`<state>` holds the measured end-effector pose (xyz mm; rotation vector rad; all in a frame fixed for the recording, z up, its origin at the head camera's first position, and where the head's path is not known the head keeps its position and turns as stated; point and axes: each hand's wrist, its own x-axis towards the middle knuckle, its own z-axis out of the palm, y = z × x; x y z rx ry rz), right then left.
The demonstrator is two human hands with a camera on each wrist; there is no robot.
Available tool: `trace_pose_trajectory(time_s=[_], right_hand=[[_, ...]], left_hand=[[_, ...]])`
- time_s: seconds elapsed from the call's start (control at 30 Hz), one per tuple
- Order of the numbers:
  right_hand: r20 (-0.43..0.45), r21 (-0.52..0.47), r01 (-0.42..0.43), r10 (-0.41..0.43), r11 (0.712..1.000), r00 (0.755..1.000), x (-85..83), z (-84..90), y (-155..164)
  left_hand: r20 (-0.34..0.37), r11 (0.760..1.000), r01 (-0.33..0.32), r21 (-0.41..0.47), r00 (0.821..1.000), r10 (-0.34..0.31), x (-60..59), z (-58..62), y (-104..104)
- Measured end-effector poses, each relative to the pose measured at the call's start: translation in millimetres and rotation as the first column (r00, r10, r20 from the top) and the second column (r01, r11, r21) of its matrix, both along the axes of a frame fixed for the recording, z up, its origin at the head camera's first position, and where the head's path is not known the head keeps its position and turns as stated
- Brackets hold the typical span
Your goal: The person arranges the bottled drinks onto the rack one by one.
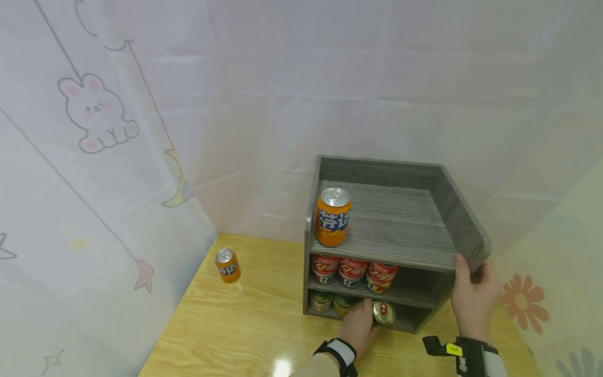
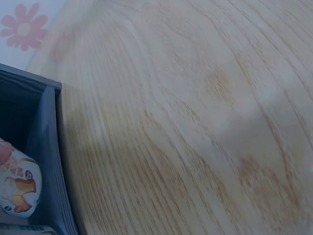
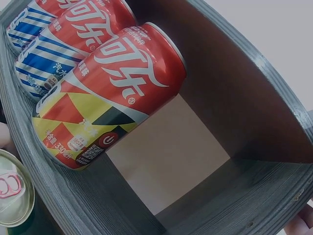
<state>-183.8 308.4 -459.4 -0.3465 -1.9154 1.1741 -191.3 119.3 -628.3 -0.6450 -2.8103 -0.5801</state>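
My left hand (image 1: 360,325) reaches into the bottom compartment of a grey wooden shelf (image 1: 391,217) and grips a can with a gold lid and red tab (image 1: 383,312). That can leans with its lid towards me. In the left wrist view a fingertip (image 2: 4,152) rests on a pale can (image 2: 19,188) with a drink picture. Left of the hand stand two green-and-beige cans (image 1: 322,300), one partly hidden by it. My right hand (image 1: 478,298) holds the front edge of the shelf's right side panel, thumb in front, other fingers mostly hidden.
Three red cola cans (image 3: 117,88) line the middle compartment's left side. An orange soda can (image 1: 333,217) stands on the shelf's top left, and another orange can (image 1: 228,265) on the wooden table (image 1: 226,319). Printed curtains (image 1: 254,131) hang behind and beside.
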Motion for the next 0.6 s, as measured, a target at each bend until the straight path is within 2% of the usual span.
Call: trace_pose_trajectory(time_s=[0.27, 0.6], right_hand=[[-0.011, -0.001, -0.003, 0.003, 1.0, 1.0, -0.6, 1.1, -1.0], [-0.012, -0.018, -0.01, 0.01, 1.0, 1.0, 0.5, 1.5, -2.1]], left_hand=[[-0.07, 0.999, 0.014, -0.033, 0.997, -0.017, 2.9, -0.1, -4.7], [-0.047, 0.998, -0.009, -0.059, 0.999, 0.006, 3.0, -0.3, -3.9]])
